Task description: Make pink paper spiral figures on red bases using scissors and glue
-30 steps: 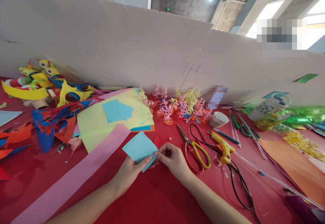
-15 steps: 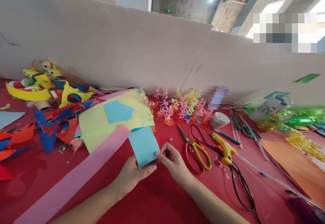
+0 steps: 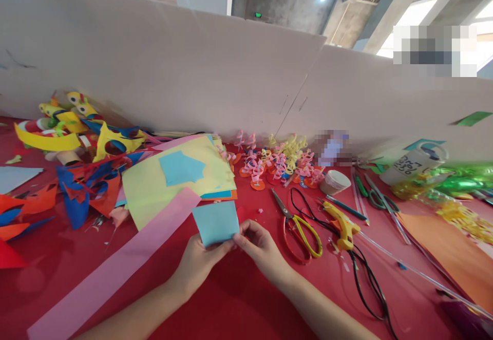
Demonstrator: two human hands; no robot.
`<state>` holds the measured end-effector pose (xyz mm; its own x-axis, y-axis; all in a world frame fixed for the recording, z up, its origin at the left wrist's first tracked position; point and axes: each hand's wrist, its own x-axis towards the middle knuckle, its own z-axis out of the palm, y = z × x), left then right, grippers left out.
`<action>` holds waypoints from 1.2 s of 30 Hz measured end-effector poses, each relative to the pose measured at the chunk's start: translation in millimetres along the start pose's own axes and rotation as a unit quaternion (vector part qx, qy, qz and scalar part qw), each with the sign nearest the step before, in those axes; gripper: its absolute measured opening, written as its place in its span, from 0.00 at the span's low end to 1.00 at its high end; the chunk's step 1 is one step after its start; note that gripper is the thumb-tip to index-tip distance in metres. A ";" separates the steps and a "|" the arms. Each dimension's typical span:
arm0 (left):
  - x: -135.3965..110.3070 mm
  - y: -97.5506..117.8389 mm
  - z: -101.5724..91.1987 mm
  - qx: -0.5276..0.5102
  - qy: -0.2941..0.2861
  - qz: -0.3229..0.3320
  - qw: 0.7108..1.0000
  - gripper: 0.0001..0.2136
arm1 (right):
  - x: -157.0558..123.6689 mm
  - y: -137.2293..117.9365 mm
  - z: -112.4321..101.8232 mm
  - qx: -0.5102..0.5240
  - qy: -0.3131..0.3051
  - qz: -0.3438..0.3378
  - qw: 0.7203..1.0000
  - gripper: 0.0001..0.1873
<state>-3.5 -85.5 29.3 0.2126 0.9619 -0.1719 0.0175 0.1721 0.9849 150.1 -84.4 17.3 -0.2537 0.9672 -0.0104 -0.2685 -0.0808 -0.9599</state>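
Both my hands hold a small light-blue sheet of paper [image 3: 216, 223] above the red table. My left hand [image 3: 198, 263] grips its lower left edge, thumb on the near side and fingers hidden behind. The lower right corner is pinched between the thumb and fingers of my right hand [image 3: 260, 245]. A long pink paper strip [image 3: 115, 263] lies to the left of my left hand. Beyond the held sheet, a light-blue cut piece [image 3: 181, 168] rests on a pale yellow sheet [image 3: 142, 191]. Red-and-yellow-handled scissors [image 3: 298, 229] lie to the right of my right hand.
A yellow glue gun [image 3: 342, 224] with a black cord lies at right, near a white cup [image 3: 335, 182]. Pink and yellow paper curls [image 3: 279, 163] stand along the white board [image 3: 173, 73]. Orange paper [image 3: 450, 252] is far right; cut paper scraps [image 3: 88, 186] are piled left.
The light-blue sheet has tipped and turned in my hands, its top edge now lower and more level. My hands stay close together. The view has shifted slightly.
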 end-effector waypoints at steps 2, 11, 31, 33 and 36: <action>1.9 -3.2 -1.4 -0.005 0.015 0.004 1.000 0.10 | 0.5 -1.4 -1.0 -0.005 -0.007 -0.009 1.000 0.15; 3.5 -4.8 -2.2 -0.015 0.010 -0.016 1.000 0.11 | 0.1 -2.5 -2.1 -0.057 0.024 -0.021 0.998 0.13; -0.6 -1.9 -3.3 0.057 0.010 0.021 0.998 0.10 | -0.4 -1.7 -4.7 -0.073 0.020 -0.025 0.997 0.12; -0.6 -3.5 -4.1 0.057 0.011 0.020 0.998 0.11 | -0.3 -1.8 -5.0 -0.075 0.018 -0.019 0.997 0.12; -0.2 -5.9 -4.9 0.054 0.008 0.020 0.998 0.11 | -0.5 -2.4 -5.1 -0.085 0.018 -0.019 0.996 0.12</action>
<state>-8.5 -85.7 23.3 0.1991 0.9711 -0.1315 0.1138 0.1103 0.9874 155.6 -83.5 18.2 -0.2126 0.9769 0.0198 -0.1147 -0.0048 -0.9934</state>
